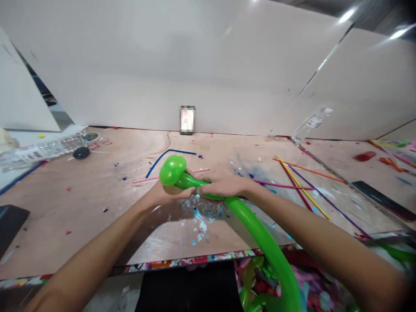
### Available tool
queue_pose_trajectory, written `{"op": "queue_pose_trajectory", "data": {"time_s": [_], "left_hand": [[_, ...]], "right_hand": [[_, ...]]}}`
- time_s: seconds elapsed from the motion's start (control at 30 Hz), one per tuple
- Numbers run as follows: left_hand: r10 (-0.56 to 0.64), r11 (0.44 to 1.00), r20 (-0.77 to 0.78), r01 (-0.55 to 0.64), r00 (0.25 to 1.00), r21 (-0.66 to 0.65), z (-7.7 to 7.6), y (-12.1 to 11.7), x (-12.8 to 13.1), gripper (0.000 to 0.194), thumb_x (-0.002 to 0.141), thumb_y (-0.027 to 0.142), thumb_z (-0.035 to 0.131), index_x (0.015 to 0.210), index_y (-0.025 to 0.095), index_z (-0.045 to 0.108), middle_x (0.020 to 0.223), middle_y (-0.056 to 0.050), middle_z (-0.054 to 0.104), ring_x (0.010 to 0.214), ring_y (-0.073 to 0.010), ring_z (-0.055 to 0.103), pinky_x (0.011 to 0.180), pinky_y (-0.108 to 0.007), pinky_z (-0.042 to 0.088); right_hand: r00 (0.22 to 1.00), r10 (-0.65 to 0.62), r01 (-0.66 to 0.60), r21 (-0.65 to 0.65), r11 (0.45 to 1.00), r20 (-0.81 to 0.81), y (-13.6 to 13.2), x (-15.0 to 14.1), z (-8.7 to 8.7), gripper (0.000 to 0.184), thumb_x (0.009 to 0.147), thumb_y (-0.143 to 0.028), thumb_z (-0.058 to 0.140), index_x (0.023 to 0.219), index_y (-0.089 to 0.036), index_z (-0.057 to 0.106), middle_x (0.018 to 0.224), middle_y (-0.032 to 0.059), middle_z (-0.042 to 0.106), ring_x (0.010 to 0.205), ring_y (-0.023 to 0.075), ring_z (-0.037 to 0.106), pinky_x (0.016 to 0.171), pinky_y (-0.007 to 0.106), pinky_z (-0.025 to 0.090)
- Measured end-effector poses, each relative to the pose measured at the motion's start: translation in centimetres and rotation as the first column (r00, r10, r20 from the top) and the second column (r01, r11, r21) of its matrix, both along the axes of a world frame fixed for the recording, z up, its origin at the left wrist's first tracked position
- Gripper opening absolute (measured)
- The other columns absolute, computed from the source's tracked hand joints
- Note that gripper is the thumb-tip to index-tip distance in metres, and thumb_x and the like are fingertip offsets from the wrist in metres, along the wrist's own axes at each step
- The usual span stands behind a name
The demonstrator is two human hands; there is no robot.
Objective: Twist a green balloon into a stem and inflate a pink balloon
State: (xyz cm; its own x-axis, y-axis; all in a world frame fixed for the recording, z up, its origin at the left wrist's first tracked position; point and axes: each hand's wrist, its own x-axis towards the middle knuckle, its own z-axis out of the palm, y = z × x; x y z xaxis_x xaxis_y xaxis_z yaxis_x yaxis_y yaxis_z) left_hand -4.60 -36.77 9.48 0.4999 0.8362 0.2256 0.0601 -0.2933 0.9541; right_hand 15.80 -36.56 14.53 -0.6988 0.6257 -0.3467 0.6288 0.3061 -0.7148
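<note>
A long green modelling balloon runs from the lower right up to the middle of the table, ending in a rounded bubble. My left hand is closed round the balloon just below that bubble. My right hand grips the balloon right beside it, fingers pressed together on the tube. Both hands hover just above the wooden table, over a patch of blue paint flecks.
Uninflated balloon strands in red, yellow, orange and purple lie to the right; a blue strand and a pink strand behind my hands. Plastic bottle at far left, another bottle leaning on the white wall, phone upright at the back.
</note>
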Motion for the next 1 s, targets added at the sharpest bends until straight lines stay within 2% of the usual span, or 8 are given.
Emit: {"op": "queue_pose_trajectory", "data": {"time_s": [0.1, 0.2, 0.33, 0.43, 0.7, 0.83, 0.9, 1.0], "left_hand": [[0.073, 0.989, 0.044, -0.067, 0.996, -0.135, -0.5, 0.0, 0.5, 0.017, 0.069, 0.024, 0.072, 0.079, 0.016, 0.062, 0.072, 0.0, 0.063, 0.068, -0.0121, 0.058, 0.064, -0.023, 0.048], [0.204, 0.935, 0.106, -0.162, 0.973, -0.315, -1.7, 0.4, 1.5, 0.012, 0.067, 0.02, 0.07, 0.066, 0.014, 0.06, 0.064, -0.001, 0.06, 0.062, -0.0111, 0.056, 0.058, -0.021, 0.045], [0.357, 0.718, 0.22, -0.116, 0.908, -0.687, -3.2, 1.0, 2.8, 0.013, 0.066, 0.022, 0.069, 0.067, 0.014, 0.06, 0.062, -0.001, 0.059, 0.053, -0.0099, 0.056, 0.053, -0.021, 0.047], [0.319, 0.621, 0.244, -0.007, 0.916, -0.784, -3.6, 1.2, 2.9, 0.014, 0.068, 0.025, 0.068, 0.074, 0.014, 0.062, 0.061, -0.001, 0.059, 0.048, -0.009, 0.053, 0.049, -0.021, 0.047], [0.147, 0.718, 0.475, 0.237, 0.867, -0.655, -2.7, -0.3, 2.4, 0.019, 0.073, 0.024, 0.066, 0.089, 0.015, 0.067, 0.094, -0.008, 0.069, 0.082, -0.0179, 0.065, 0.07, -0.028, 0.052], [0.14, 0.82, 0.619, 0.26, 0.773, -0.51, -1.9, -0.6, 2.5, 0.037, 0.069, 0.017, 0.075, 0.103, 0.019, 0.064, 0.105, -0.006, 0.069, 0.096, -0.0215, 0.064, 0.086, -0.036, 0.05], [0.16, 0.843, 0.616, 0.218, 0.772, -0.492, -1.7, -0.4, 2.5, 0.034, 0.066, 0.018, 0.078, 0.098, 0.016, 0.065, 0.094, -0.007, 0.069, 0.089, -0.0212, 0.065, 0.084, -0.037, 0.05], [0.22, 0.856, 0.573, 0.124, 0.79, -0.501, -1.8, -0.2, 2.7, 0.024, 0.064, 0.02, 0.08, 0.081, 0.012, 0.065, 0.077, -0.005, 0.067, 0.074, -0.0179, 0.064, 0.074, -0.033, 0.05]], "right_hand": [[0.995, -0.018, -0.014, 0.31, 0.951, 0.099, -0.7, -0.9, -0.1, 0.022, 0.088, -0.03, 0.045, 0.1, -0.018, 0.058, 0.086, 0.004, 0.066, 0.072, 0.0159, 0.059, 0.062, 0.025, 0.042], [0.947, -0.15, -0.062, 0.618, 0.784, 0.285, -1.4, -2.1, -0.6, 0.023, 0.092, -0.03, 0.043, 0.104, -0.016, 0.056, 0.097, 0.01, 0.067, 0.081, 0.0213, 0.062, 0.066, 0.029, 0.042], [0.817, -0.33, -0.227, 0.789, 0.571, 0.474, -1.9, -3.4, -1.8, 0.02, 0.093, -0.018, 0.038, 0.106, -0.015, 0.053, 0.096, 0.0137, 0.065, 0.083, 0.0265, 0.064, 0.064, 0.033, 0.042], [0.787, -0.34, -0.291, 0.795, 0.532, 0.515, -1.8, -3.5, -2.3, 0.021, 0.093, -0.014, 0.039, 0.11, -0.016, 0.052, 0.096, 0.0138, 0.064, 0.085, 0.0272, 0.064, 0.065, 0.033, 0.043], [0.934, -0.24, 0.004, 0.666, 0.746, 0.263, -0.5, -1.4, -1.4, 0.033, 0.099, -0.042, 0.034, 0.109, -0.02, 0.056, 0.095, 0.0104, 0.069, 0.085, 0.0244, 0.064, 0.071, 0.033, 0.045], [0.979, -0.189, 0.193, 0.059, 0.979, -0.073, -0.2, -0.3, -1.1, 0.04, 0.097, -0.053, 0.029, 0.109, -0.021, 0.051, 0.079, 0.0025, 0.064, 0.059, 0.0144, 0.058, 0.054, 0.026, 0.044], [0.963, -0.239, 0.212, -0.198, 0.957, -0.122, -0.4, 0.0, -0.9, 0.046, 0.096, -0.06, 0.024, 0.109, -0.021, 0.047, 0.069, -0.0013, 0.058, 0.045, 0.0117, 0.049, 0.043, 0.025, 0.039], [0.962, -0.27, 0.269, -0.012, 0.963, -0.044, -1.3, -0.3, -0.4, 0.042, 0.095, -0.058, 0.033, 0.105, -0.021, 0.048, 0.072, 0.0001, 0.059, 0.05, 0.0128, 0.053, 0.047, 0.025, 0.041]]}}
